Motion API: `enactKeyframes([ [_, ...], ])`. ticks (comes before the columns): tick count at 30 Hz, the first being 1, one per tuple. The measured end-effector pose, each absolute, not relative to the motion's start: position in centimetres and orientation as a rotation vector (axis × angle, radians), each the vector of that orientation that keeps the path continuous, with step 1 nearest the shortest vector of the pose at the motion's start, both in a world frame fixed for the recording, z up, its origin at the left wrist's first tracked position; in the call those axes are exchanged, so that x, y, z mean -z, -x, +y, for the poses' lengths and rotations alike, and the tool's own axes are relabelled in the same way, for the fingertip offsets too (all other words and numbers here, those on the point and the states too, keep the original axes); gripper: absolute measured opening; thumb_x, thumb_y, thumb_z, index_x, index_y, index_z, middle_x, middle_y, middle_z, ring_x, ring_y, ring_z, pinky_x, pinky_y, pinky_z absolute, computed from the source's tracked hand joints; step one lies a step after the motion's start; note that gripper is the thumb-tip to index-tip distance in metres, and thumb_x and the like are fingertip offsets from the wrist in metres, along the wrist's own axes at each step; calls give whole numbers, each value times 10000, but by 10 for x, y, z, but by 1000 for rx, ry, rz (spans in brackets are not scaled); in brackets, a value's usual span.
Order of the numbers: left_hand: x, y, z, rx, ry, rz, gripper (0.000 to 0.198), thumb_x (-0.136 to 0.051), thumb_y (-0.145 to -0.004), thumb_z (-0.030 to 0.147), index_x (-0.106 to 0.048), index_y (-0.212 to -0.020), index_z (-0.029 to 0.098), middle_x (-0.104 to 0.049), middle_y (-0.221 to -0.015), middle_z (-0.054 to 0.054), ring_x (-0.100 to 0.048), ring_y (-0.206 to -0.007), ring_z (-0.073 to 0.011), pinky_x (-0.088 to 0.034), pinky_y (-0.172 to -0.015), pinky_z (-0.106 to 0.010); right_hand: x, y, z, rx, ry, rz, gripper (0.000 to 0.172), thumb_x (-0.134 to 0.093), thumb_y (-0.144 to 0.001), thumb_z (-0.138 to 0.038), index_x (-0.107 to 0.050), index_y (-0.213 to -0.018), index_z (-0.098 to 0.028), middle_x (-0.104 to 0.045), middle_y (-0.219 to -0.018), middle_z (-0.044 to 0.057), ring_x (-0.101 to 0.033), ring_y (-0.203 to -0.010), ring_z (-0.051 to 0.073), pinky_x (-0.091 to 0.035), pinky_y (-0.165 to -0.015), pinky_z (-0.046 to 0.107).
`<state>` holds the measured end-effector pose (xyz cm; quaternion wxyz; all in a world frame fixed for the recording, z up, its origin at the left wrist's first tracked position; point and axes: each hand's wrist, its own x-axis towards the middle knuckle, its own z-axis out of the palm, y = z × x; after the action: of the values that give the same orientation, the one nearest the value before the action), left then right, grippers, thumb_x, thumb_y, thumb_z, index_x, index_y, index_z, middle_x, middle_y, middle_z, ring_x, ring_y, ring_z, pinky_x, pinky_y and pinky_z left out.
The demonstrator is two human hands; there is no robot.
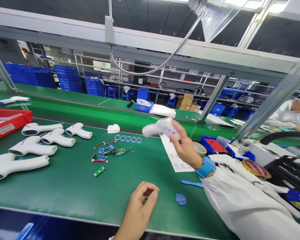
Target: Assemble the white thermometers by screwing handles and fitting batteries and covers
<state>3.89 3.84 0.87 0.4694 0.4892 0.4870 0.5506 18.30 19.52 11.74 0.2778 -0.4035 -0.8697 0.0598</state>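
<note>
My right hand (183,145) is shut on a white gun-shaped plastic housing (160,127), blurred by motion, held above the far part of the green bench. Low in the middle, my left hand (142,203) rests by the bench surface, loosely curled, with no object visible in it. To its right lies a small blue plastic part (180,199), and beyond that a blue stick-like tool (191,183). Wires and a green circuit board (119,152) sit left of centre among blue parts. A smaller green board (99,171) lies in front of them.
Several white gun-shaped housings (32,146) lie at the left beside a red bin (10,125). Blue frames (128,138) form a row near a printed sheet (176,156). Tape (256,168) and a blue tray (215,145) crowd the right. A metal post (272,95) rises there.
</note>
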Motion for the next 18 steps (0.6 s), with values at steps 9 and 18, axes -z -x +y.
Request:
enactKeyframes([
  [9, -12, -38, 39, -1338, -1165, 1212, 259, -536, -805, 436, -603, -821, 186, -562, -789, -26, -537, -767, -170, -417, -724, -264, -121, -185, 193, -107, 1105, -2416, 476, -294, -935, -388, -340, -1389, -252, -653, -765, 32, -594, -612, 190, -436, -561, 268],
  [18, -5, -37, 41, -1420, -1197, 1271, 236, -502, -839, 400, -599, -878, 188, -576, -812, -27, -562, -779, -176, -442, -741, -285, -117, -183, 181, -49, 1128, -2432, 419, -334, -928, -371, -440, -1325, -289, -681, -937, 41, -620, -682, 195, -437, -614, 279],
])
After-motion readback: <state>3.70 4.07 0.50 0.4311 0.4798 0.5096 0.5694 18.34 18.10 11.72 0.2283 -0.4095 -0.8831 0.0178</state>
